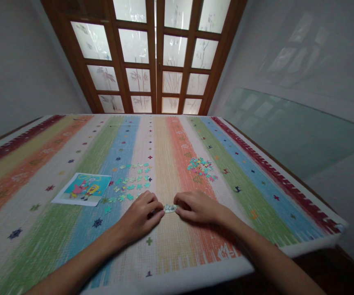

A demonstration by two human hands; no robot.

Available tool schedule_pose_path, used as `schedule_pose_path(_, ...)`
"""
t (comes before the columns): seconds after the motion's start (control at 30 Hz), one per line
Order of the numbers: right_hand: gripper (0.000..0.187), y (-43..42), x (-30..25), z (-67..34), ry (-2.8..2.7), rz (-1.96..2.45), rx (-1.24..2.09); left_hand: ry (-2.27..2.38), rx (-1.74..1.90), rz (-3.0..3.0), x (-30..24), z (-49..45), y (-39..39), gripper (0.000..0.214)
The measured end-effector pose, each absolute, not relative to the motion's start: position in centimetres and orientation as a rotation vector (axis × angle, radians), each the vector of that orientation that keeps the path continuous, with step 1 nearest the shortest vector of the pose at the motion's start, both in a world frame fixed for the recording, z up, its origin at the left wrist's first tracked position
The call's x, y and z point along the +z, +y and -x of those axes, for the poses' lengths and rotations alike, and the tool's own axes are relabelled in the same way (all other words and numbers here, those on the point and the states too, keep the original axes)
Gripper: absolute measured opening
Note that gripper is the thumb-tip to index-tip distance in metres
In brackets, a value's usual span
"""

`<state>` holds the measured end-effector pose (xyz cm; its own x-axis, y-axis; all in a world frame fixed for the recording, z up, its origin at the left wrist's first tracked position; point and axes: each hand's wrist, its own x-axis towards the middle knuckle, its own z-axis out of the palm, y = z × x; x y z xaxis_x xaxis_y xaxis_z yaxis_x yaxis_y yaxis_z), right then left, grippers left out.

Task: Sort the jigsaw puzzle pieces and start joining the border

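Note:
A small light strip, apparently joined jigsaw pieces (170,208), lies between my hands on the yellow stripe of the cloth. My left hand (143,215) is closed with its fingertips on the strip's left end. On the right end, the fingers of my right hand (197,206) are pinched in the same way. Loose green and teal jigsaw pieces (130,187) are spread in rough rows beyond my left hand. Farther out on the right sits a heap of mixed-colour jigsaw pieces (200,167). A cartoon reference picture (86,189) lies flat at the left.
A striped tablecloth (63,229) covers the table, whose near edge runs below my forearms. Wooden doors with glass panes (155,61) stand behind the far edge. A pale glass panel (293,127) leans along the right wall.

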<state>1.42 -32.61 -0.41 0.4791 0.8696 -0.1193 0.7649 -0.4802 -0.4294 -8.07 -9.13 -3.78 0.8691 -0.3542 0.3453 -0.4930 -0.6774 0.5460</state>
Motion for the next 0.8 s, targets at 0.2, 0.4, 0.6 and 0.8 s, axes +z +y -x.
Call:
schedule_pose_path(0.2,0.017,-32.67,-0.60,-1.46,-1.386,2.412,0.464,-0.599,0.271,-2.384,-3.66,7.96,-9.13,0.012)
schedule_pose_path(0.4,0.017,-32.63,-0.60,-1.42,-1.376,2.412,0.465,-0.624,0.264,-2.396,-3.91,7.95,-8.99,0.013)
schedule_pose_path(0.6,0.017,-32.53,-0.42,-1.40,-1.381,2.426,0.460,-0.603,0.273,-2.404,-3.88,7.94,-9.17,0.011)
schedule_pose_path(0.8,0.015,-32.55,-0.54,-1.50,-1.388,2.418,0.465,-0.592,0.284,-2.409,-3.97,8.00,-9.31,0.011)
